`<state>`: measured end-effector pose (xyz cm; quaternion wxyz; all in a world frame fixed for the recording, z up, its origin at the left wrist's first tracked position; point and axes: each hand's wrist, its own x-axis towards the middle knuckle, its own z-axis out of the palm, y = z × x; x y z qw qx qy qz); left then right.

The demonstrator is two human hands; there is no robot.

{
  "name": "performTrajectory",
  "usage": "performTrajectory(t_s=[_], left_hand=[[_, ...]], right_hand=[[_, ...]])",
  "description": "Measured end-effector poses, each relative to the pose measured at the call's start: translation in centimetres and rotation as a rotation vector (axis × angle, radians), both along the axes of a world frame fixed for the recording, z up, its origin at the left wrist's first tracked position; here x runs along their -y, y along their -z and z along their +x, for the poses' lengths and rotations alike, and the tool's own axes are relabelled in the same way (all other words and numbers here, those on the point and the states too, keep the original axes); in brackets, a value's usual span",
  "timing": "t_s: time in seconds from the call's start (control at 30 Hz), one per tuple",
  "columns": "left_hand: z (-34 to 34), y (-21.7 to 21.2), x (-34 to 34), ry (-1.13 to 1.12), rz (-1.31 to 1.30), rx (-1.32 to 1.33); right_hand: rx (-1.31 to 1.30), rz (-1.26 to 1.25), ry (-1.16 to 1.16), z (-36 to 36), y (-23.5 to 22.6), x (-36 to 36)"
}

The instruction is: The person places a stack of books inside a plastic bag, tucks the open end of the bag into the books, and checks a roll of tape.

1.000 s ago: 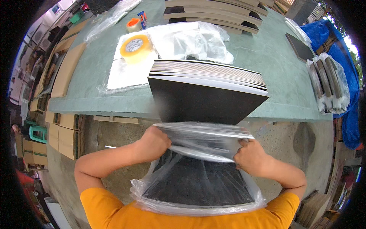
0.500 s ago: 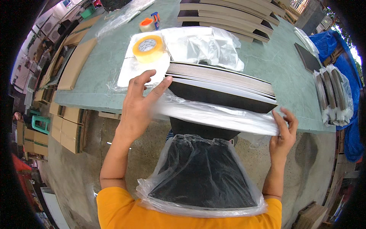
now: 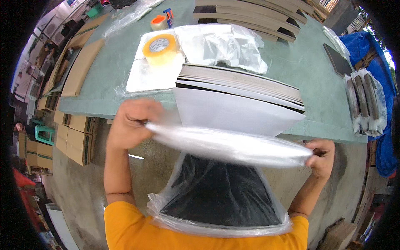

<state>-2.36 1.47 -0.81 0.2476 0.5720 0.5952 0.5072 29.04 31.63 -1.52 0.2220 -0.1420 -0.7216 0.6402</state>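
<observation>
A clear plastic bag point(image 3: 227, 143) wraps a dark flat board point(image 3: 221, 193) held against my body. My left hand point(image 3: 131, 123) grips the bag's open end at its left corner. My right hand point(image 3: 321, 152) grips the right corner, and the plastic edge is stretched taut between them. Just beyond, a stack of thin black and white boards point(image 3: 241, 89) lies at the near edge of the green table point(image 3: 308, 71). The stack's lowest white sheet juts out over the edge.
A roll of yellow tape point(image 3: 159, 46) sits on white sheets, with crumpled clear bags point(image 3: 225, 41) behind. Bagged dark boards point(image 3: 364, 102) lie at the table's right, long flat boards point(image 3: 250, 16) at the back, brown cardboard point(image 3: 81, 66) and boxes point(image 3: 77, 133) at the left.
My hands have spread wider and lifted the bag's open end from near my chest up toward the table edge. The camera has tilted closer to the stack.
</observation>
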Motion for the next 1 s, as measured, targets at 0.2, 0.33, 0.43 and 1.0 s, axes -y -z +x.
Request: performTrajectory(t_s=[0.2, 0.33, 0.43, 1.0], left_hand=[[2.2, 12.2, 2.0, 0.132, -0.473, 1.159], [4.1, 24.8, 2.1, -0.188, -0.557, 1.187], [5.8, 20.9, 0.5, -0.406, -0.758, 0.632], [-0.2, 14.5, 1.0, 0.381, -0.921, -0.141]], right_hand=[[0.444, -0.620, -0.390, 0.3, 15.8, -0.5], [0.733, -0.309, 0.164, 1.0, 31.0, 1.5], [0.724, 0.165, 0.241, -0.8, 31.5, 3.0], [0.740, 0.291, -0.463, -0.3, 24.2, 3.3]])
